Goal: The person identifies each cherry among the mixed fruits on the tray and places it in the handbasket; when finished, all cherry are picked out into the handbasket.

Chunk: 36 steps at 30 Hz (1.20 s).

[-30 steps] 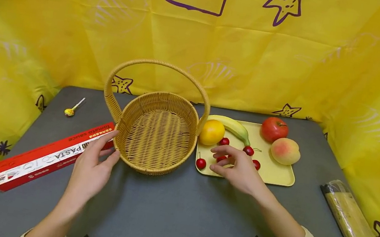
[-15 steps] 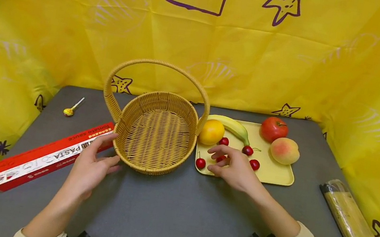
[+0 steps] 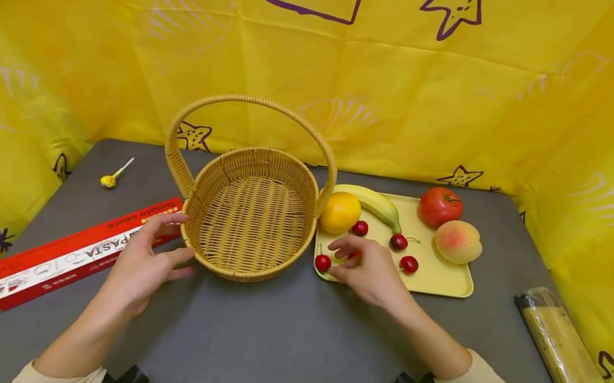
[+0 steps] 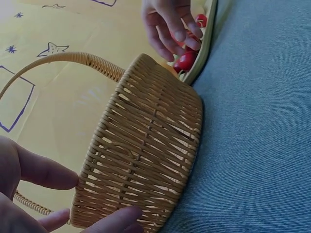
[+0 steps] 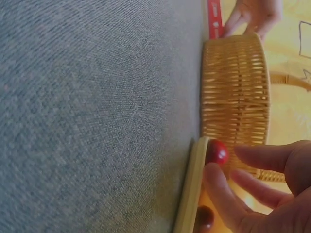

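Note:
A round wicker basket point(image 3: 243, 274) with a tall hoop handle stands mid-table. My left hand point(image 3: 142, 263) is at its left side, fingertips right at the rim and woven wall, fingers extended rather than curled round it. Over the near left part of a pale yellow tray point(image 3: 442, 280), my right hand point(image 3: 371, 271) hovers with fingers bent and parted. A red cherry point(image 3: 323, 263) with a stem lies at the tray's corner beside those fingertips. In the right wrist view, thumb and forefinger stand on either side of this cherry point(image 5: 218, 153), with a gap at the forefinger.
The tray also bears an orange point(image 3: 340, 212), a banana point(image 3: 370, 202), a red tomato point(image 3: 441, 207), a peach point(image 3: 458, 242) and several more cherries. A red pasta box point(image 3: 80, 254) and a lollipop point(image 3: 109, 181) lie left. A long clear-wrapped packet point(image 3: 571, 366) lies right.
My right hand has shifted left and slightly down from over the middle cherries to the corner cherry. My left thumb has lowered a little along the basket; the basket stays in place.

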Motion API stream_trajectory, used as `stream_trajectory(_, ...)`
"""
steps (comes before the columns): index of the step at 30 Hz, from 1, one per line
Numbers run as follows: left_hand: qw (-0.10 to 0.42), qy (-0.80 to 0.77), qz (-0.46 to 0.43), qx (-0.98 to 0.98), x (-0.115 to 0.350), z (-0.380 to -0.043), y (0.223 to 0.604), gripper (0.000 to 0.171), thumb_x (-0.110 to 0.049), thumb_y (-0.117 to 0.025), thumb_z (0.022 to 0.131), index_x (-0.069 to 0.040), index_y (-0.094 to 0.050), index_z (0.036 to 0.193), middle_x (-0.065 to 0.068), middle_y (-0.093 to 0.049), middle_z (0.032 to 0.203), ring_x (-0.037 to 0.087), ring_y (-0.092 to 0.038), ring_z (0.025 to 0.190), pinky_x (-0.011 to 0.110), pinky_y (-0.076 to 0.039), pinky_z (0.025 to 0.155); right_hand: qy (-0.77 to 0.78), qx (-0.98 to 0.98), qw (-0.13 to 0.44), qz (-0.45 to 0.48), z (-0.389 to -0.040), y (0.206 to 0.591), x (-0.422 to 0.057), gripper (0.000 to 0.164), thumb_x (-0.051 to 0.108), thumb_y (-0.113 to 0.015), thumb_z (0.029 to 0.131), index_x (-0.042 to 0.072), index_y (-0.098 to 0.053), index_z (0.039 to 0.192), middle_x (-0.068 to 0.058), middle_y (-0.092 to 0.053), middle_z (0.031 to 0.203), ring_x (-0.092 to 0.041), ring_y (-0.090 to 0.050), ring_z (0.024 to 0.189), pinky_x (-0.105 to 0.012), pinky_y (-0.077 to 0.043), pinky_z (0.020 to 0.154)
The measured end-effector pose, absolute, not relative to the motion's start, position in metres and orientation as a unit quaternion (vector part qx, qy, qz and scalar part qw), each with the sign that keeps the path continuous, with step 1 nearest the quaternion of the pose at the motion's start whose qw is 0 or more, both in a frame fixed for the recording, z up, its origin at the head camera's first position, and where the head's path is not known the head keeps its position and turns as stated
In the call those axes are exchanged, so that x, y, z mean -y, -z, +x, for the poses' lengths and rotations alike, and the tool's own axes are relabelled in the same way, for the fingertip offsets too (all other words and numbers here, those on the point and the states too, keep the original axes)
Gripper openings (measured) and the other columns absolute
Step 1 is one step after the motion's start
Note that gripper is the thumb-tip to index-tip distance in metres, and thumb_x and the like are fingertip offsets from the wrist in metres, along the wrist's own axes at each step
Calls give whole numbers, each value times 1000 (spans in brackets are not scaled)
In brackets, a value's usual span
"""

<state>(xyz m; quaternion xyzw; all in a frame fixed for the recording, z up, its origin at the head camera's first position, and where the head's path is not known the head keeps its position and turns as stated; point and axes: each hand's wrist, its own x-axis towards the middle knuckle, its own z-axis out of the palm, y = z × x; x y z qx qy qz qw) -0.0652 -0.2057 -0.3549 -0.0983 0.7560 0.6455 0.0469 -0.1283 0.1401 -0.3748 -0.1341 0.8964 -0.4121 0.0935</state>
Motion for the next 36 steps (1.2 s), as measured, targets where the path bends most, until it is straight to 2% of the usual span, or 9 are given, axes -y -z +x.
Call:
stream_trajectory(4, 52, -651, -98, -751, 207, -67, 354, 64, -4, -62, 91, -7, -29, 146, 21, -33, 141, 21, -65, 98, 44, -58, 79, 404, -901, 88, -133, -129, 376, -136, 31, 12, -81, 76, 13, -69, 104, -8, -69, 95, -14, -66, 75, -26, -57, 66)
stream_trajectory(14, 72, -673, -100, -730, 207, -73, 355, 65, 3, -57, 91, -7, -25, 147, 26, -29, 138, 21, -64, 99, 46, -57, 82, 401, -902, 97, -124, -130, 382, -131, 30, 12, -81, 76, 12, -69, 104, -8, -69, 94, -10, -63, 63, -27, -55, 56)
stream_trajectory(23, 87, -687, -101, -715, 202, -74, 355, 70, 0, -53, 93, -14, -18, 152, 24, -25, 146, 22, -60, 106, 43, -57, 82, 373, -915, 78, -133, -131, 385, -128, 27, 13, -81, 75, 15, -71, 100, -2, -69, 89, -12, -63, 73, -28, -53, 68)
stream_trajectory(30, 77, -683, -108, -718, 200, -72, 355, 69, 1, -51, 93, -17, -20, 152, 22, -26, 146, 28, -58, 111, 45, -57, 83, 375, -913, 74, -141, -132, 386, -126, 24, 10, -79, 75, 16, -71, 97, 1, -70, 86, -10, -64, 70, -27, -54, 67)
stream_trajectory(36, 68, -685, -111, -716, 198, -72, 356, 70, -3, -55, 93, -18, -20, 152, 21, -27, 145, 24, -60, 108, 44, -57, 82, 378, -913, 83, -130, -133, 384, -125, 23, 9, -79, 75, 16, -71, 95, 1, -70, 86, -10, -65, 70, -26, -55, 66)
